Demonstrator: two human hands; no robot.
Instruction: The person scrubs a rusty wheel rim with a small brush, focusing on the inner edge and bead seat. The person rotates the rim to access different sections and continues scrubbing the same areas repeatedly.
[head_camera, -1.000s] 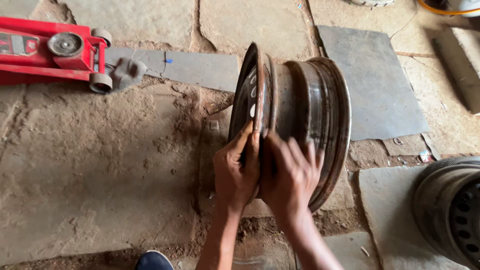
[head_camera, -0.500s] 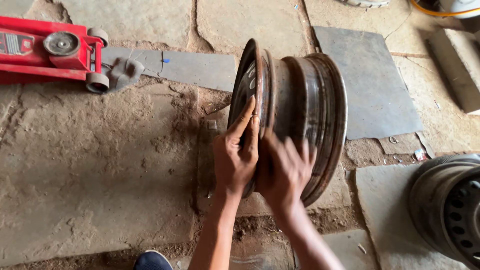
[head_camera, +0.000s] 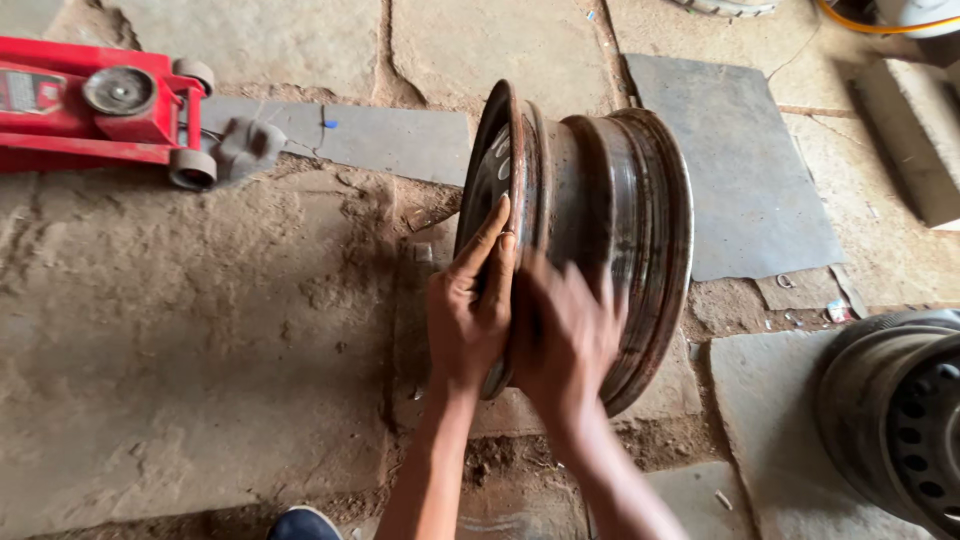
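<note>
Rusty steel wheel rim stands on edge on stone floor w/ my left hand clamping near flange, fingers flat; right hand blurred, spread on barrel to steady it upright.

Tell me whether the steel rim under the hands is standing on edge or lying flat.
Standing on edge. The steel rim rests on the stone floor with its barrel sideways, left hand and right hand on its near flange.
</note>
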